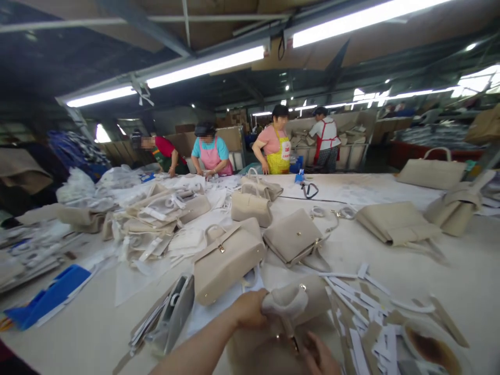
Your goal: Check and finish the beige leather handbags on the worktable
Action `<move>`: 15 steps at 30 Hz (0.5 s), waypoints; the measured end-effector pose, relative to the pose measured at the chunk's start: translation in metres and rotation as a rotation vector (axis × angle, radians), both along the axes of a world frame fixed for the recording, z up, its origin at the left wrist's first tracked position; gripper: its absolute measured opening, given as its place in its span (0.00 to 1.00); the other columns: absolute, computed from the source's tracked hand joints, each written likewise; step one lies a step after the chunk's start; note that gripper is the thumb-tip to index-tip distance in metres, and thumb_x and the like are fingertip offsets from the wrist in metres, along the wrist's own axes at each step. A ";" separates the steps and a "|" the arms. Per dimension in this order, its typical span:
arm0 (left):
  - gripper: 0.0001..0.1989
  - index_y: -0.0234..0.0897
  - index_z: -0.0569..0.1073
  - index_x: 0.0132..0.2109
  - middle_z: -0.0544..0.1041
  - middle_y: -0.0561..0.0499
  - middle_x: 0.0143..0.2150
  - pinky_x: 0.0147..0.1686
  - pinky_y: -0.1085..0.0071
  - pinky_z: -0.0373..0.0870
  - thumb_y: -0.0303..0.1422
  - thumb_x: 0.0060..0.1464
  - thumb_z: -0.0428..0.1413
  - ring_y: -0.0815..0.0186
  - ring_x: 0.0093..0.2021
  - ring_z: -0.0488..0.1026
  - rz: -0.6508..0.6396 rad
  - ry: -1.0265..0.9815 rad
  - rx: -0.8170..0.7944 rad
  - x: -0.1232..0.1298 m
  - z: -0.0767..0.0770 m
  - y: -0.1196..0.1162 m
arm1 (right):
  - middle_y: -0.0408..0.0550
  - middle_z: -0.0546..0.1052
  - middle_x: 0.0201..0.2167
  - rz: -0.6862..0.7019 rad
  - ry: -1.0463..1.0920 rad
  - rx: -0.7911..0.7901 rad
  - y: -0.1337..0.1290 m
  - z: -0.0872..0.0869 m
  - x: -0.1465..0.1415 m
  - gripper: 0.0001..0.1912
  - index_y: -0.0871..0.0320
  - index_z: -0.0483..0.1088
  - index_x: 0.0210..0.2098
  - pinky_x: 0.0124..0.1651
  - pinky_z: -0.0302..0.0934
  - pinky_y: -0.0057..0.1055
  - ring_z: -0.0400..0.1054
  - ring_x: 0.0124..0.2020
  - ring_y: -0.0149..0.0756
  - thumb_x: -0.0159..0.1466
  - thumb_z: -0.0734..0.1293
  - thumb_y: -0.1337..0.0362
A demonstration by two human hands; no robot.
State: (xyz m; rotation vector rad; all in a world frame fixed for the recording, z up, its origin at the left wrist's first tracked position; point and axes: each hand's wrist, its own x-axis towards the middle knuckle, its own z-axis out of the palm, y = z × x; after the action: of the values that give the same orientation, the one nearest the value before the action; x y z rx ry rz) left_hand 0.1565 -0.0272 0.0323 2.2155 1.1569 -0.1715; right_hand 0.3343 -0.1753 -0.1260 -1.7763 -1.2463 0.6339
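A beige handbag (258,349) lies at the bottom centre, close to my body, with metal fittings and a strap on its front. My left hand (252,310) is closed round its upper part, beside a pale wrapped handle (287,304). Lower and to the right, my right hand (318,354) is at the bag's front near a metal fitting; its fingers are partly blurred, and whether they grip anything is unclear. Just beyond lie another beige bag with a clasp (230,260) and a beige bag with a flap (292,237).
White and beige strips (361,312) lie at the right beside a dish with brown residue (433,346). A grey piece (177,312) and a blue tray (49,297) lie left. Bag parts (156,213) are piled behind. Several people stand across the table (390,187).
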 end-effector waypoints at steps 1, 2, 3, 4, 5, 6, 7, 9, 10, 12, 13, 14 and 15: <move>0.26 0.42 0.69 0.45 0.76 0.47 0.44 0.42 0.60 0.69 0.37 0.33 0.60 0.50 0.44 0.72 0.009 -0.002 -0.008 0.001 -0.002 0.005 | 0.55 0.77 0.41 -0.007 0.145 -0.049 0.002 0.001 0.000 0.18 0.59 0.66 0.46 0.45 0.67 0.38 0.72 0.42 0.43 0.60 0.58 0.57; 0.25 0.41 0.70 0.44 0.76 0.48 0.44 0.42 0.61 0.68 0.37 0.33 0.61 0.51 0.45 0.72 0.016 -0.005 -0.014 0.001 -0.005 0.010 | 0.56 0.77 0.41 -0.015 0.262 -0.076 0.005 0.004 -0.001 0.20 0.60 0.65 0.47 0.46 0.67 0.38 0.72 0.43 0.43 0.59 0.58 0.55; 0.24 0.41 0.70 0.42 0.76 0.48 0.43 0.43 0.62 0.68 0.37 0.33 0.61 0.52 0.45 0.72 0.027 -0.010 -0.023 0.001 -0.008 0.015 | 0.57 0.76 0.43 -0.019 0.355 -0.077 0.009 0.008 -0.002 0.22 0.61 0.64 0.47 0.47 0.66 0.39 0.71 0.44 0.44 0.58 0.59 0.54; 0.23 0.40 0.70 0.41 0.76 0.49 0.42 0.43 0.63 0.67 0.37 0.33 0.61 0.53 0.44 0.72 0.041 -0.015 -0.036 0.002 -0.010 0.018 | 0.57 0.76 0.43 -0.018 0.428 -0.066 0.013 0.013 -0.004 0.23 0.61 0.63 0.47 0.48 0.65 0.40 0.70 0.46 0.44 0.57 0.60 0.54; 0.23 0.39 0.71 0.41 0.76 0.49 0.42 0.43 0.64 0.67 0.37 0.33 0.62 0.54 0.44 0.72 0.057 -0.023 -0.053 0.002 -0.013 0.021 | 0.57 0.75 0.43 -0.015 0.481 -0.058 0.018 0.019 -0.006 0.24 0.61 0.63 0.47 0.49 0.64 0.40 0.70 0.46 0.44 0.56 0.61 0.53; 0.23 0.39 0.71 0.41 0.76 0.50 0.41 0.42 0.64 0.67 0.37 0.33 0.62 0.55 0.43 0.72 0.077 -0.032 -0.076 0.001 -0.016 0.022 | 0.57 0.76 0.43 -0.001 0.519 -0.060 0.022 0.025 -0.008 0.24 0.61 0.63 0.47 0.49 0.64 0.40 0.70 0.46 0.44 0.55 0.62 0.53; 0.23 0.39 0.71 0.41 0.76 0.50 0.41 0.42 0.65 0.68 0.37 0.33 0.62 0.55 0.43 0.72 0.101 -0.045 -0.104 0.001 -0.018 0.023 | 0.56 0.76 0.42 0.022 0.539 -0.064 0.026 0.031 -0.009 0.24 0.61 0.64 0.46 0.49 0.63 0.40 0.70 0.46 0.44 0.55 0.62 0.53; 0.23 0.39 0.71 0.43 0.77 0.50 0.41 0.41 0.65 0.69 0.36 0.35 0.61 0.56 0.42 0.73 0.157 -0.077 -0.179 -0.002 -0.023 0.022 | 0.53 0.76 0.41 0.085 0.521 -0.066 0.031 0.042 -0.010 0.21 0.60 0.66 0.44 0.49 0.62 0.39 0.70 0.45 0.43 0.55 0.61 0.54; 0.23 0.39 0.71 0.44 0.77 0.50 0.41 0.40 0.66 0.70 0.36 0.36 0.61 0.57 0.42 0.74 0.187 -0.097 -0.224 -0.003 -0.025 0.020 | 0.52 0.77 0.40 0.113 0.491 -0.065 0.033 0.048 -0.010 0.20 0.60 0.67 0.43 0.49 0.61 0.38 0.70 0.44 0.42 0.56 0.60 0.54; 0.23 0.38 0.70 0.46 0.78 0.50 0.42 0.38 0.66 0.71 0.35 0.38 0.59 0.58 0.41 0.75 0.244 -0.141 -0.320 -0.007 -0.028 0.017 | 0.51 0.77 0.39 0.133 0.414 -0.069 0.035 0.056 -0.009 0.18 0.59 0.70 0.41 0.47 0.61 0.37 0.70 0.42 0.41 0.57 0.59 0.55; 0.23 0.38 0.70 0.47 0.78 0.50 0.41 0.38 0.66 0.72 0.35 0.39 0.58 0.58 0.41 0.75 0.269 -0.165 -0.369 -0.008 -0.029 0.017 | 0.50 0.77 0.38 0.125 0.384 -0.075 0.037 0.059 -0.008 0.17 0.58 0.70 0.40 0.46 0.60 0.37 0.70 0.41 0.41 0.57 0.59 0.56; 0.24 0.38 0.69 0.48 0.78 0.50 0.41 0.38 0.66 0.72 0.34 0.40 0.58 0.58 0.41 0.75 0.290 -0.191 -0.418 -0.010 -0.030 0.016 | 0.50 0.77 0.37 0.113 0.370 -0.088 0.039 0.061 -0.007 0.17 0.58 0.71 0.39 0.44 0.60 0.37 0.69 0.40 0.41 0.56 0.59 0.56; 0.25 0.38 0.68 0.49 0.78 0.50 0.41 0.39 0.65 0.72 0.35 0.40 0.58 0.59 0.41 0.75 0.308 -0.218 -0.465 -0.011 -0.029 0.016 | 0.49 0.77 0.34 0.105 0.374 -0.107 0.041 0.062 -0.006 0.16 0.58 0.72 0.37 0.42 0.60 0.36 0.70 0.37 0.41 0.55 0.60 0.56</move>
State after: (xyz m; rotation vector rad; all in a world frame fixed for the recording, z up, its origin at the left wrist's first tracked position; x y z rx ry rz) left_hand 0.1454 -0.0110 0.0033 1.5902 1.1801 -0.0593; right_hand 0.3286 -0.1348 -0.0635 -1.5902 -1.0655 1.0567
